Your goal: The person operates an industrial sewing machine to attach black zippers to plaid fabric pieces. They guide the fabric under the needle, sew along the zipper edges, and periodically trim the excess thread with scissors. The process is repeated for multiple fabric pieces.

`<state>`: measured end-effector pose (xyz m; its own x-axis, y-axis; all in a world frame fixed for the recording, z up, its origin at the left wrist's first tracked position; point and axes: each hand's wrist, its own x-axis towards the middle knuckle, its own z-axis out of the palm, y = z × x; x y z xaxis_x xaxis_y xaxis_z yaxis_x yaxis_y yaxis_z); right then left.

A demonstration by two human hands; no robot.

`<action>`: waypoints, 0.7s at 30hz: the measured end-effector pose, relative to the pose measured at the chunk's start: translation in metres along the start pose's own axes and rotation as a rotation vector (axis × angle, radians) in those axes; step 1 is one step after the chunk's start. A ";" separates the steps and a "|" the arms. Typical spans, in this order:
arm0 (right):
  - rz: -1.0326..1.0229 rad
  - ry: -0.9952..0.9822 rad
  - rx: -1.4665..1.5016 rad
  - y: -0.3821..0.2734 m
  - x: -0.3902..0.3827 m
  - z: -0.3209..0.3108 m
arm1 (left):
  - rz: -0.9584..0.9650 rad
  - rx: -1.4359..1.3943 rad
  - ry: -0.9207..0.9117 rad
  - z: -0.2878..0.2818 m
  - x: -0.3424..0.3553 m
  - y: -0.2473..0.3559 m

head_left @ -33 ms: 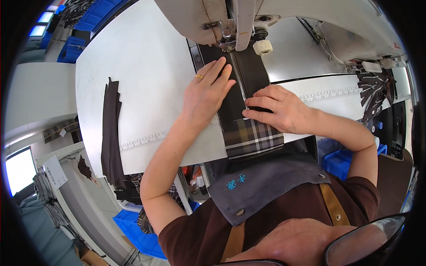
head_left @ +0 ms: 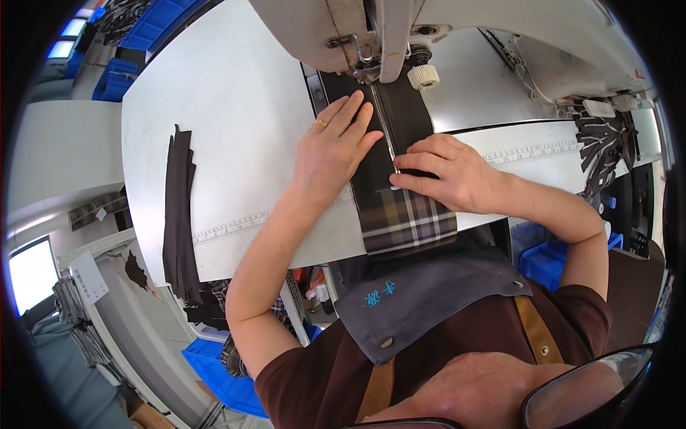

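Observation:
Dark fabric with a plaid lower band (head_left: 409, 223) lies under the sewing machine's presser foot (head_left: 367, 74). A zipper (head_left: 389, 136) with pale metal teeth runs along the fabric from the foot towards me. Flat on the dark cloth left of the zipper is my left hand (head_left: 330, 143), fingers stretched out, fingertips close to the foot. My right hand (head_left: 450, 174) is at the zipper's near end, its thumb and bent fingers closed about the zipper tape and the cloth edge. What lies under the right fingers is hidden.
The machine head (head_left: 464, 21) overhangs the white table (head_left: 236, 129). Dark fabric strips (head_left: 180, 214) lie at the table's left edge. A printed ruler strip (head_left: 529, 151) crosses the table. More dark strips (head_left: 600, 146) hang at the right. Blue bins (head_left: 225, 379) stand below.
The fabric and zipper have shifted very slightly away from me, towards the presser foot. My right hand has moved a little the same way; the left hand has hardly moved.

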<state>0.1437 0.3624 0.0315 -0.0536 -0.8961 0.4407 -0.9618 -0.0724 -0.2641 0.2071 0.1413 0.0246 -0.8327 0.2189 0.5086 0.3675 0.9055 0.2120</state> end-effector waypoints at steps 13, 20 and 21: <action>-0.012 0.049 -0.029 0.046 0.029 0.000 | -0.032 -0.054 0.014 -0.003 0.004 -0.001; 0.049 0.065 -0.104 0.065 0.036 0.005 | 0.002 -0.041 0.017 -0.003 0.004 -0.005; 0.059 0.061 -0.135 0.066 0.037 0.005 | 0.003 -0.039 0.019 -0.002 0.005 -0.005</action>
<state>0.0791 0.3222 0.0259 -0.1233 -0.8683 0.4804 -0.9836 0.0428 -0.1751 0.2025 0.1371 0.0280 -0.8239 0.2146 0.5246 0.3863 0.8898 0.2428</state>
